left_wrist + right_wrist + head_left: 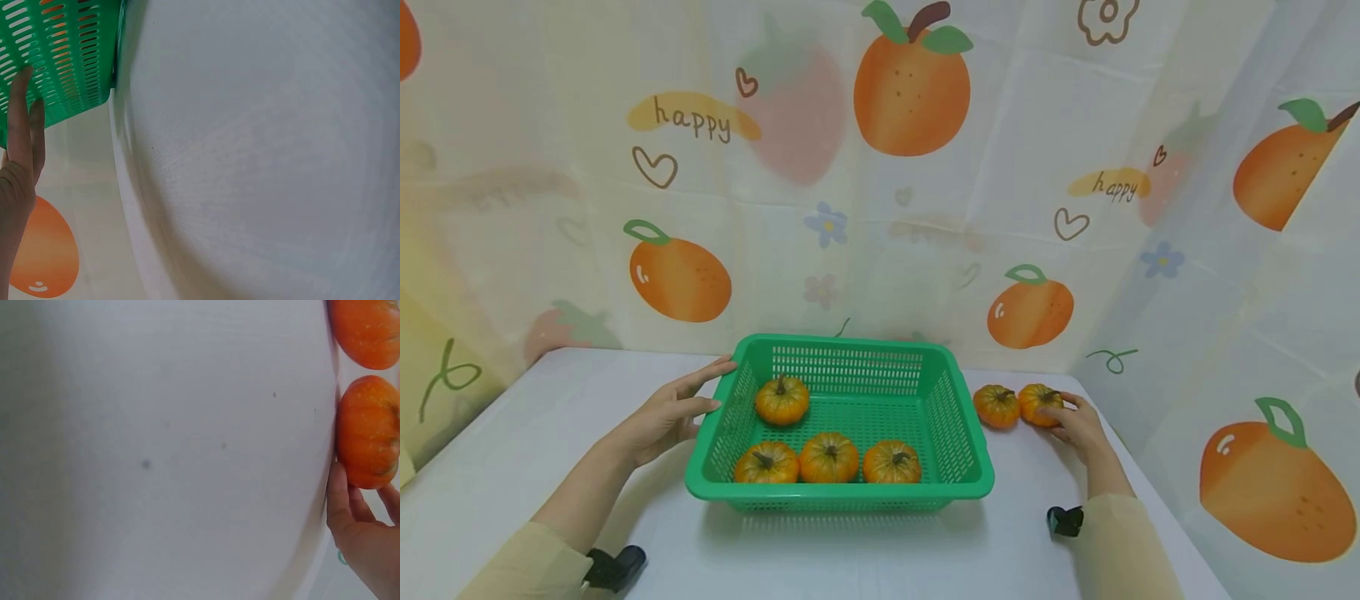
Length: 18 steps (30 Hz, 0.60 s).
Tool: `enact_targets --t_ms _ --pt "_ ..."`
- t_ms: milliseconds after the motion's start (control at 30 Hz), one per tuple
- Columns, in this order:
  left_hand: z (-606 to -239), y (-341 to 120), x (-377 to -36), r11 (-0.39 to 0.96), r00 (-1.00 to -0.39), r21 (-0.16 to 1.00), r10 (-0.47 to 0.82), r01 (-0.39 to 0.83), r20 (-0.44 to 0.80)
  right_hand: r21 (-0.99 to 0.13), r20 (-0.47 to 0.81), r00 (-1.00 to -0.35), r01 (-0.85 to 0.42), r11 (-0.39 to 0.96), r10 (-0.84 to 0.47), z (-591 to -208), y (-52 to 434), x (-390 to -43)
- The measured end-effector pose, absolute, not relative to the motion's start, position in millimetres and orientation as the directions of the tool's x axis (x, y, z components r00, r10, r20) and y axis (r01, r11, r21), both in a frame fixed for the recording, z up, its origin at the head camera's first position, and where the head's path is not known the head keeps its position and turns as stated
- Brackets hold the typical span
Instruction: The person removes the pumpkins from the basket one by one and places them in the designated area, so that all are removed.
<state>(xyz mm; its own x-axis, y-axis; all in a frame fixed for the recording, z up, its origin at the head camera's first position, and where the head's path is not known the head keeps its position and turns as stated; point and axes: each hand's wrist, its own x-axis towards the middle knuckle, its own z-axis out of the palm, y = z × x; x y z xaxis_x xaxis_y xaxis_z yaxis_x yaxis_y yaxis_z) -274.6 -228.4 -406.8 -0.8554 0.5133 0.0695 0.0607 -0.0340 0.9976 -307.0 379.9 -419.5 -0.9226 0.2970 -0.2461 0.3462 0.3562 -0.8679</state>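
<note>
A green plastic basket (842, 492) with slotted walls stands on the table, holding several small orange pumpkins (829, 457). My left hand (662, 414) is at its left side, straight fingers touching the rim and outer wall; in the left wrist view the fingers (20, 119) lie along the slotted wall (62, 59). Right of the basket, two more pumpkins sit side by side on the table. My right hand (1078, 427) grips the outer pumpkin (1036, 403) from its right, thumb and fingers around its side. The inner pumpkin (997, 407) stands between it and the basket.
The table (880, 554) has a white covering. Behind it and on the right hangs a pale curtain (925, 250) printed with fruit, hearts and flowers. Dark straps (615, 568) are worn on both wrists, beside beige sleeves.
</note>
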Motion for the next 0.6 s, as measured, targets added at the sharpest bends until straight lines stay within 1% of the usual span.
enact_targets --t_ms 267,600 --pt "-407.0 -228.1 -274.2 -0.026 -0.861 0.998 0.504 0.059 0.064 -0.808 -0.251 -0.916 0.376 0.453 0.312 -414.9 379.0 -308.8" --pt "-406.3 -228.2 -274.3 -0.030 -0.860 0.998 0.506 0.058 0.066 -0.759 -0.179 -0.947 0.305 0.575 0.265 -403.2 378.3 -305.5"
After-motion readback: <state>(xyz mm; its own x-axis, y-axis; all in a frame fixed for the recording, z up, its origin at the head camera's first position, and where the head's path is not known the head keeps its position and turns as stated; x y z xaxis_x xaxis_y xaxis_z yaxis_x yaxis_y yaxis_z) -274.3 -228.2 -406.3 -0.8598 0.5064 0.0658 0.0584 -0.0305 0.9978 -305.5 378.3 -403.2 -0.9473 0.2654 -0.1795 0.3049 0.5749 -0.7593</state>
